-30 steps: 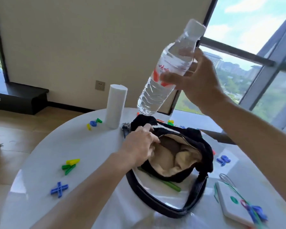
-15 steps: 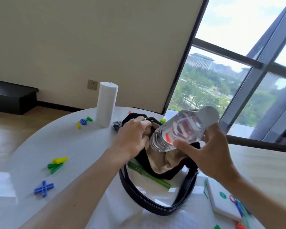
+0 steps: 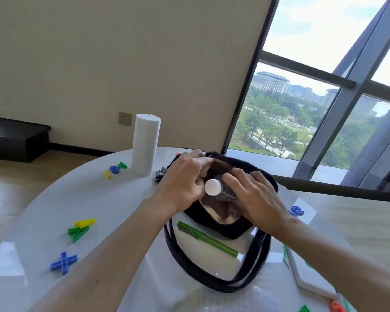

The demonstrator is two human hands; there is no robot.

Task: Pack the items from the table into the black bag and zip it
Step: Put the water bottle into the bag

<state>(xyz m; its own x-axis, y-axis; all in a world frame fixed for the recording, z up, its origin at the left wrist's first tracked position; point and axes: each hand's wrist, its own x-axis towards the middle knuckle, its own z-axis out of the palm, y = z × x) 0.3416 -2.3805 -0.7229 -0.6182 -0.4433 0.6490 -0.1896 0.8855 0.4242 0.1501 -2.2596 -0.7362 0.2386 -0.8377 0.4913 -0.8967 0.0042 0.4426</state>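
The black bag (image 3: 221, 229) lies open on the white round table (image 3: 113, 210), its beige lining showing. A clear water bottle (image 3: 214, 187) sits mostly inside it, with only the white cap and neck sticking out. My left hand (image 3: 182, 183) grips the bag's upper left rim. My right hand (image 3: 254, 197) rests on the bottle's neck and the bag's right rim. A green pen (image 3: 206, 238) lies on the table inside the loop of the bag's strap (image 3: 212, 282).
A white paper roll (image 3: 145, 145) stands behind the bag on the left. Coloured plastic pieces lie at the left: yellow and green ones (image 3: 81, 228), a blue cross (image 3: 64, 262), a small cluster (image 3: 115, 169). A white flat box (image 3: 311, 275) lies at the right.
My right hand has lowered the bottle from high above the table into the bag, base first. My left hand has stayed on the bag's rim.
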